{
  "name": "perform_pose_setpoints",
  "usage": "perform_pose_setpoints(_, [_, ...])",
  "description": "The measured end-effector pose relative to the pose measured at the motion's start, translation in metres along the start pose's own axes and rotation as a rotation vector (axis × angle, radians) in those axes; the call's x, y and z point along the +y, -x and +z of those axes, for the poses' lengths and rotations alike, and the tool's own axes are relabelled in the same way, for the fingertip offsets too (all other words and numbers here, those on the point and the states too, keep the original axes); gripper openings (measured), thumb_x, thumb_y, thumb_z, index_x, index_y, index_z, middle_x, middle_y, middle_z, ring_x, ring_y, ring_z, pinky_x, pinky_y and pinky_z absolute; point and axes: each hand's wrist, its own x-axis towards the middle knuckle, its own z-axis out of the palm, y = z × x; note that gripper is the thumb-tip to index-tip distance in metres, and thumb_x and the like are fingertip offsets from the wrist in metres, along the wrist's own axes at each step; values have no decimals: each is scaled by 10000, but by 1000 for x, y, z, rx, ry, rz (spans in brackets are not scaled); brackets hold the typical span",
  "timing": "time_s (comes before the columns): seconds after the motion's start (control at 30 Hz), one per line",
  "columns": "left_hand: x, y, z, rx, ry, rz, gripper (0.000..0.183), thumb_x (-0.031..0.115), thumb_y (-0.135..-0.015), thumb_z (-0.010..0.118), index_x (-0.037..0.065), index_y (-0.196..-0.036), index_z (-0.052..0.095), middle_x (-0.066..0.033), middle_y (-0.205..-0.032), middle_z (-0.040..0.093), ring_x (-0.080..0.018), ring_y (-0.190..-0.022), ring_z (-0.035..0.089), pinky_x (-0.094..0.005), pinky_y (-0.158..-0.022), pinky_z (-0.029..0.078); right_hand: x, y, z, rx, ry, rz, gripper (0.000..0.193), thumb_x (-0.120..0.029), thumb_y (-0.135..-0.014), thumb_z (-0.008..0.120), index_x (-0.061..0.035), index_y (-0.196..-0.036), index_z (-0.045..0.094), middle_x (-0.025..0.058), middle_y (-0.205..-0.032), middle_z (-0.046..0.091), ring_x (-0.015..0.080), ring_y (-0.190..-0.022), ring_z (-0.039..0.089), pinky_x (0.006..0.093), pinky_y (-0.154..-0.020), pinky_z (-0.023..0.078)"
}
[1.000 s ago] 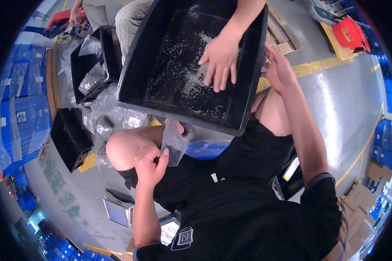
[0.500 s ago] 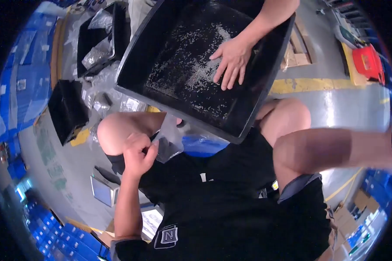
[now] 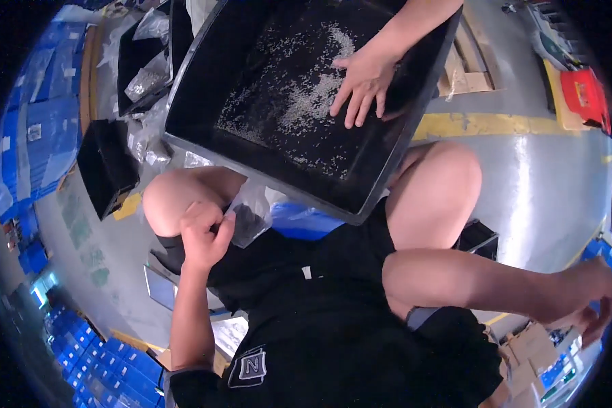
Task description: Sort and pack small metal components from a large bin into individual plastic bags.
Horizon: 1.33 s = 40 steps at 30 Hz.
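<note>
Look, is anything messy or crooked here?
Yes. The big black tray sits tilted on the person's knees, and small pale bits lie scattered across its floor. Another person's hand rests among them. The left hand pinches a clear bag.

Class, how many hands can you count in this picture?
3. The left hand pinches a clear bag by the knee; the right hand reaches lower right; a co-worker's hand rests in the black tray.
</note>
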Motion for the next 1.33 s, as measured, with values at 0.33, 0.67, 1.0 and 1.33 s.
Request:
perform_pose_setpoints(0.33, [-1,1,11,43,30,93,283,7,-684,660,48,-562,408,-89,-537,442,-285,-507,451,-381,-535,349,-86,34,14,454,834,754,140,-89,-858,563,-114,-734,622,-18,-602,548,88,-576,496,279,-816,351])
perform_pose_setpoints(0.67, [-4,9,-18,105,42,175,216,-30,-672,664,34,-600,470,-97,-594,509,-282,-560,507,-365,-563,395,-118,45,-37,114,1421,1101,164,-242,-911,518,-109,-988,575,-2,-742,447,122,-709,394,316,-743,277])
perform_pose_setpoints(1.0, [-35,4,-34,252,-27,129,218,-38,-663,649,28,-619,445,-91,-588,487,-249,-541,446,-329,-561,361,-137,43,-101,505,1658,869,208,-164,-950,413,-11,-975,552,35,-726,375,157,-700,354,340,-753,315])
perform_pose_setpoints(1.33, [-37,-6,-29,285,-23,74,210,-8,-646,637,37,-589,439,-98,-575,499,-251,-533,462,-330,-567,369,-144,29,-117,520,1555,1024,216,-176,-967,416,-24,-1044,548,35,-754,389,158,-713,363,337,-764,318])
